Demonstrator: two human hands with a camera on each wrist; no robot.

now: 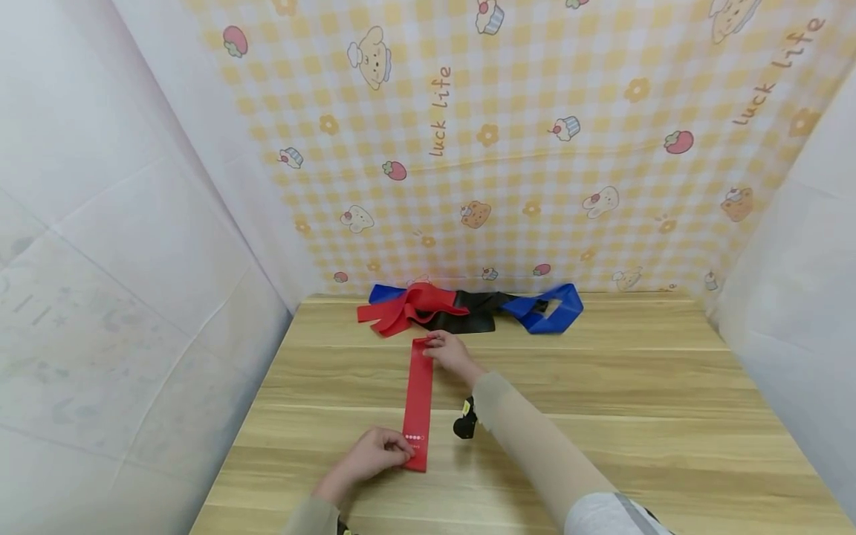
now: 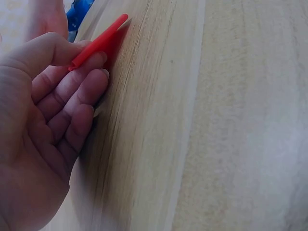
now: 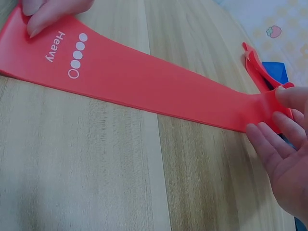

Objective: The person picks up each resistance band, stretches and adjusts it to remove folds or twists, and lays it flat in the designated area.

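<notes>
A flat red resistance band [image 1: 418, 394], printed "Heavy" with a row of white dots, stretches lengthwise away from the person between both hands. At its near end my left hand [image 1: 376, 455] pinches the band between thumb and fingers; the left wrist view shows the folded red edge [image 2: 98, 42] in that pinch. The right hand [image 1: 453, 354] pinches the far end at its right corner. In the right wrist view the thumb and index finger of that hand [image 3: 288, 144] grip the band's end, the other fingers extended below it.
Behind the far end lies a row of loose bands: a crumpled red one [image 1: 421, 299], a black one [image 1: 468, 321] and a blue one [image 1: 565, 312]. A patterned yellow checked cloth [image 1: 521, 186] hangs behind the wooden table [image 1: 635, 401]. White sheets [image 1: 134, 260] stand at both sides.
</notes>
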